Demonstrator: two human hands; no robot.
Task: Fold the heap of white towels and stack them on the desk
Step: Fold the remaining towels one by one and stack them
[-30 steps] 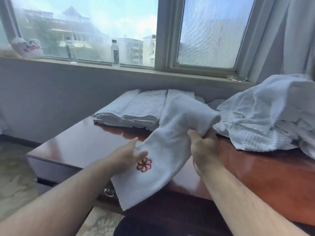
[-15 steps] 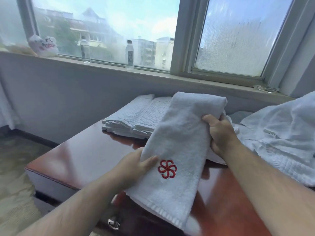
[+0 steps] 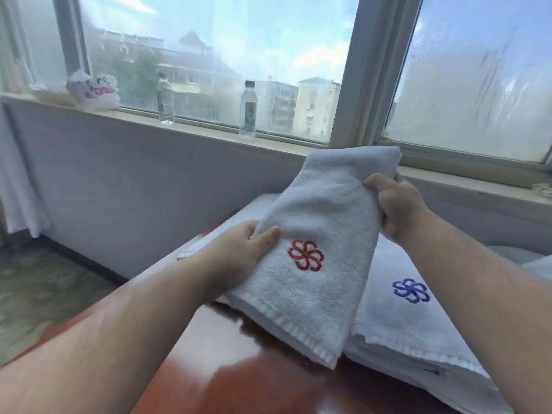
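I hold a folded white towel with a red flower emblem (image 3: 322,222) above the brown desk (image 3: 239,380). My left hand (image 3: 239,252) grips its left edge with the thumb on top. Higher up, my right hand (image 3: 394,207) clutches its right edge near the upper fold. Beneath it on the desk lies a folded white towel with a blue flower emblem (image 3: 400,318). A stack of folded waffle-weave towels (image 3: 236,219) shows behind my left hand, mostly hidden. The heap of unfolded towels is out of view.
Two clear plastic bottles (image 3: 248,110) (image 3: 165,98) stand on the window sill (image 3: 209,130), and a crumpled white bag (image 3: 92,91) lies at its left. A white curtain (image 3: 18,186) hangs far left. Patterned floor (image 3: 44,288) lies left of the desk.
Both hands have carried the red-emblem towel up and to the right, over the blue-emblem towel. The view has moved closer, and the heap at the right has left the frame.
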